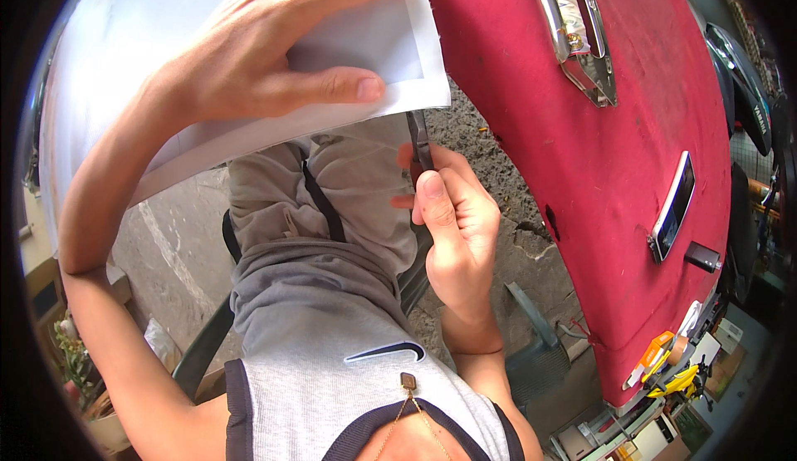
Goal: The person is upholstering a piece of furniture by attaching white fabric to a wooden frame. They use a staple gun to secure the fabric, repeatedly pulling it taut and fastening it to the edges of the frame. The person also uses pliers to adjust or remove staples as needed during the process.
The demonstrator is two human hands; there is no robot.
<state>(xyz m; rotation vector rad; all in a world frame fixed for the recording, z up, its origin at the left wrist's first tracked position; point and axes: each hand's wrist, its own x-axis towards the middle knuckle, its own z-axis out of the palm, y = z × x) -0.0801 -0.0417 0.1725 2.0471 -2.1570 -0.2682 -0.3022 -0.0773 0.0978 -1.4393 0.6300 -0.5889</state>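
Observation:
A large white sheet [357,52] with a narrow border along its near and right sides spans the upper left. My left hand [274,41] lies on it, palm down with fingers spread and the thumb near the close edge. In my right hand [457,212] is a dark plier-like tool [421,141], gripped upright with the thumb across it. The tool's tip meets the sheet's near edge, close to its right corner. Part of that tip is hidden under the sheet, and my fingers cover the handles.
On the right is a red-covered surface [531,129] bearing a metal-framed thread reel [573,25], a phone [673,206] and a small black block [702,257]. Orange [656,353] and yellow tools [681,380] lie at its near end. Below are grey concrete and a green chair [535,353].

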